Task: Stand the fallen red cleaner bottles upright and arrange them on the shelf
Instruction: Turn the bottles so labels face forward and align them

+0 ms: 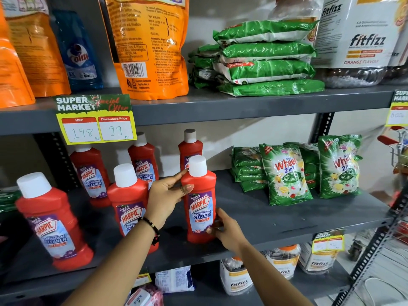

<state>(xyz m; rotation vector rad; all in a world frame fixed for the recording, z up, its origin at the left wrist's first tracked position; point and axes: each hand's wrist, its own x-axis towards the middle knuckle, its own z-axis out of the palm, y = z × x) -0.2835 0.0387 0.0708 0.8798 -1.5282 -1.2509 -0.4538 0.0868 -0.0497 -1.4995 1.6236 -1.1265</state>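
Note:
Several red cleaner bottles with white caps stand upright on the grey middle shelf (276, 221). The front bottle (199, 208) is held by both hands: my left hand (164, 199) grips its shoulder below the cap, and my right hand (225, 228) holds its lower right side. Its base rests on the shelf near the front edge. Another bottle (129, 202) stands just left, partly behind my left wrist. A third (51, 219) stands at the front left. Three more (91, 175), (143, 162), (190, 149) stand along the back.
Green detergent packets (284, 173) stand and lie to the right on the same shelf. A yellow price tag (97, 120) hangs from the upper shelf edge. Orange pouches and green packets fill the upper shelf; white jars sit on the shelf below.

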